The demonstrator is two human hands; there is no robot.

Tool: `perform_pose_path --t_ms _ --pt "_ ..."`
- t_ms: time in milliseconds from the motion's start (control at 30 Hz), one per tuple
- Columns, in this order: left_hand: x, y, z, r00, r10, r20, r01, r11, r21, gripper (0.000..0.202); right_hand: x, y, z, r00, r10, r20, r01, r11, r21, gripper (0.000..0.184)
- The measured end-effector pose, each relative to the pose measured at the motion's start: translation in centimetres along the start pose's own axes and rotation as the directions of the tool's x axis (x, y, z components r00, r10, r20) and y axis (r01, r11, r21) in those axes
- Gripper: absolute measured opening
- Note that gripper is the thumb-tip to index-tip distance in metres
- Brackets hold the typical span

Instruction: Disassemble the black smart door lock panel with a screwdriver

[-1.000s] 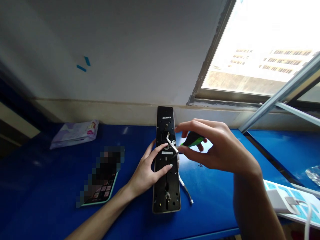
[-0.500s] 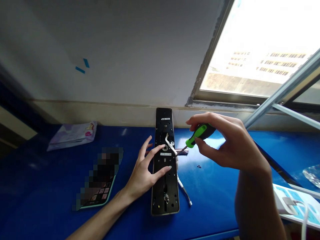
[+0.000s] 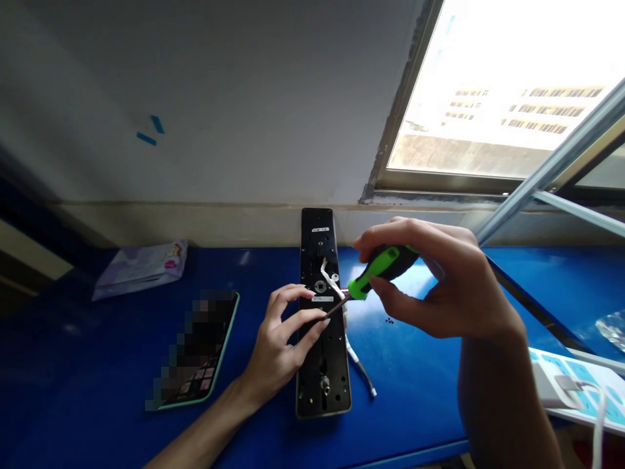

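Over the lock panel [image 3: 334, 355], left hand [image 3: 279, 344] pinches the screwdriver [image 3: 377, 270] tip, right hand [image 3: 432, 277] grips its handle; screws [image 3: 389, 320] right of the panel seem removed.

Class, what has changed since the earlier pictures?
The tip of the screwdriver has moved left, from the right edge of the black panel toward its middle. The left hand has drawn its spread thumb and a finger together at that tip; any grip is unclear. The right hand still holds the screwdriver; the white cable stayed put.
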State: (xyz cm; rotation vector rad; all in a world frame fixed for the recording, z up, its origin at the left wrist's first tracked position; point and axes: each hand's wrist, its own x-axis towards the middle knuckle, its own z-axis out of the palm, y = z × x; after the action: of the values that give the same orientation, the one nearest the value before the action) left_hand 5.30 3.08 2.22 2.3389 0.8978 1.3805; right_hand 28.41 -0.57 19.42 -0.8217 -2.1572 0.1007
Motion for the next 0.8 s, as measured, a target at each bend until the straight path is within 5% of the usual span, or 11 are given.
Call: perform_pose_path --t_ms 233,467,633,800 --pt "0.0 -0.3 0.1 0.998 0.054 -0.012 -0.054 0.999 -0.006 0.008 -0.4 0.3 -1.1 1.000 0.021 0.005 -0.020 0.993 -0.115 0.032" --pt "0.5 0.5 -0.2 0.992 0.125 0.026 -0.124 0.990 -0.063 0.015 -1.4 1.0 -3.4 0.972 0.194 0.136 -0.155 0.955 -0.254 0.033" --pt "3.6 2.8 0.0 0.945 0.312 0.096 -0.293 0.941 -0.169 0.013 -2.3 1.7 -4.8 0.935 0.319 0.153 -0.259 0.912 -0.318 0.032" --pt "7.8 4.3 2.3 0.867 0.426 0.259 -0.399 0.904 -0.154 0.011 -3.0 2.1 -5.6 0.896 0.394 0.206 -0.319 0.892 -0.319 0.037"
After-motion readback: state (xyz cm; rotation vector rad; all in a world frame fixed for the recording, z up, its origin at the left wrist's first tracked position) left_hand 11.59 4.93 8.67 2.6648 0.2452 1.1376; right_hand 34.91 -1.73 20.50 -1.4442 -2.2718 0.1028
